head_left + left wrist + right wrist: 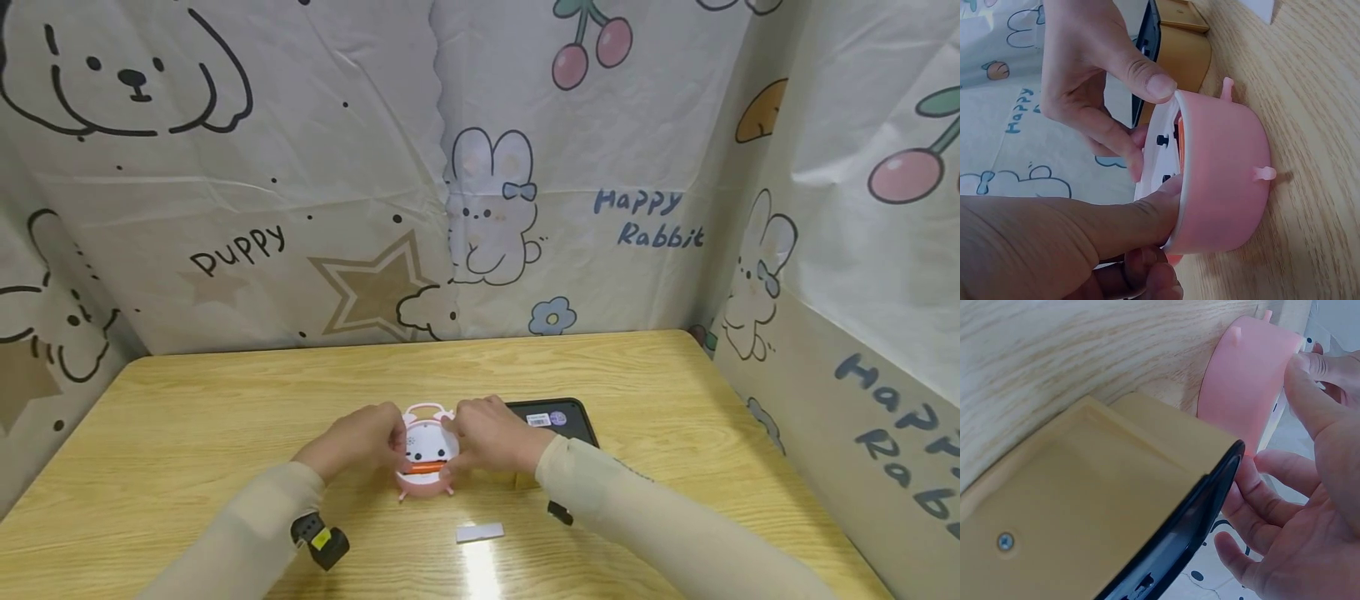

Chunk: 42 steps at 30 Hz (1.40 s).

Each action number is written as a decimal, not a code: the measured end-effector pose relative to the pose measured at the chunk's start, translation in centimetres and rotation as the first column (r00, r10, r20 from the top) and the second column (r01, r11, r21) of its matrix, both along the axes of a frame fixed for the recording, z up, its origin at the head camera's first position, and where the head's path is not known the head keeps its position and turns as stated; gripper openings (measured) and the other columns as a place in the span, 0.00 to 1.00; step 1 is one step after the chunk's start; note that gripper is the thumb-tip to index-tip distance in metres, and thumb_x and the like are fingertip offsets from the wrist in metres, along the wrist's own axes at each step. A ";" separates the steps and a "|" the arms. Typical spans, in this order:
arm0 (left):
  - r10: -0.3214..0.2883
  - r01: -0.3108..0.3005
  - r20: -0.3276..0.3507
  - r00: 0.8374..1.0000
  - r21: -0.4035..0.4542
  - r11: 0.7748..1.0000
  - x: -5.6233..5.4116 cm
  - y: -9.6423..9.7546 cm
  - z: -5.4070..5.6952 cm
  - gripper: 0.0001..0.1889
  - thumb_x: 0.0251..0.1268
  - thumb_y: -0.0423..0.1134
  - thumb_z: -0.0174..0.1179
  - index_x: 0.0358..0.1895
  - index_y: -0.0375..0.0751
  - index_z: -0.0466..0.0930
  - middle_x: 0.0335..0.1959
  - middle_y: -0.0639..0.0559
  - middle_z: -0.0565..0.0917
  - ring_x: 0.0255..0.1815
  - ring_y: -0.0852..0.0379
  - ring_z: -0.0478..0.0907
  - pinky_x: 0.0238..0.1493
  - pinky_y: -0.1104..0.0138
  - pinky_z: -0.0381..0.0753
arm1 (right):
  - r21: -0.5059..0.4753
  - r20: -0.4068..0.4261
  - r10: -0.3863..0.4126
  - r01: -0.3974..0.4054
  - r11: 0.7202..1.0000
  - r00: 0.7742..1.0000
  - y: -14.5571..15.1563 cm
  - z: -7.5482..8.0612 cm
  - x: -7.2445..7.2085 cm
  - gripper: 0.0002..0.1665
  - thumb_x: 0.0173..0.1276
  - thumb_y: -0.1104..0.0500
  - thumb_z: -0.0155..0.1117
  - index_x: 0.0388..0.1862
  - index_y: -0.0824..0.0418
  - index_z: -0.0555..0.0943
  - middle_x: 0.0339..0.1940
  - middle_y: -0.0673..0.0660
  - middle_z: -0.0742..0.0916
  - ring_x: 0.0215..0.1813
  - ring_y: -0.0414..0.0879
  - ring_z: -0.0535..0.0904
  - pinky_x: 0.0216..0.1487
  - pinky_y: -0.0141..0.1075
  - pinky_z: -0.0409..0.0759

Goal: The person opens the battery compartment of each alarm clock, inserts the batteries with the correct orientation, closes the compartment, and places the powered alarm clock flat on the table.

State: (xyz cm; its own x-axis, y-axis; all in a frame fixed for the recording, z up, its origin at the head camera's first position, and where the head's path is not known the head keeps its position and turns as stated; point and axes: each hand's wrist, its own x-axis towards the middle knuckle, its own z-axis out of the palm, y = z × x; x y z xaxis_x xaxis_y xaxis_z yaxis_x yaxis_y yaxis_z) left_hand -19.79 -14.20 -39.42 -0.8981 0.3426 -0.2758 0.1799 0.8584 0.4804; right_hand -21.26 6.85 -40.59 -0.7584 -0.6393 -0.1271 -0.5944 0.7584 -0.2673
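A pink alarm clock lies on its front on the table, its white back facing up and its two small feet towards me. An orange battery shows in a slot in the back, near the black knobs. My left hand grips the clock's left side, its thumb reaching over the rim onto the back beside the slot. From the other side my right hand holds the clock, thumb at the rim and fingers bent around the edge. Parts of the back are hidden under the fingers.
A small white flat piece lies on the wooden table in front of the clock. Just right of the clock, partly behind my right hand, stands a gold-coloured case with a black top. Printed cloth hangs behind the table and at its sides.
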 end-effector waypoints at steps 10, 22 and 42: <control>0.001 -0.001 -0.010 1.000 -0.022 1.000 0.2 0.5 0.3 0.14 0.53 0.37 0.77 0.22 0.43 0.78 0.22 0.53 0.78 0.28 0.56 0.73 0.31 0.66 0.69 | -0.002 0.006 -0.006 0.006 1.000 1.000 0.2 -0.1 0.0 0.45 0.56 0.37 0.77 0.66 0.61 0.79 0.30 0.45 0.77 0.32 0.39 0.68 0.54 0.39 0.69; -0.022 0.018 -0.057 0.998 -0.066 0.998 0.3 1.1 0.3 0.15 0.52 0.38 0.77 0.25 0.42 0.76 0.23 0.53 0.77 0.27 0.56 0.72 0.30 0.66 0.69 | 0.005 -0.016 0.013 -0.013 1.000 1.000 0.3 -0.1 -0.1 0.44 0.56 0.36 0.76 0.65 0.61 0.80 0.31 0.45 0.78 0.32 0.38 0.67 0.56 0.40 0.71; 0.004 -0.002 0.048 0.999 -0.029 1.000 -0.4 1.2 0.3 0.14 0.54 0.35 0.76 0.24 0.40 0.76 0.22 0.50 0.78 0.21 0.57 0.72 0.21 0.70 0.69 | 0.007 -0.003 0.013 -0.013 1.000 1.000 -0.2 0.1 0.0 0.44 0.55 0.37 0.77 0.64 0.61 0.81 0.27 0.44 0.76 0.30 0.38 0.66 0.58 0.44 0.73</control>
State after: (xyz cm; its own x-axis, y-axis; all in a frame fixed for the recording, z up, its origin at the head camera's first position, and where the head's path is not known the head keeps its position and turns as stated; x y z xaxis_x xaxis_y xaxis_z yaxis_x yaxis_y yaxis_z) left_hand -20.14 -13.03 -39.13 -0.8847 0.3311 -0.3283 0.1546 0.8725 0.4635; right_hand -21.27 6.61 -40.46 -0.7506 -0.6479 -0.1298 -0.6047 0.7527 -0.2603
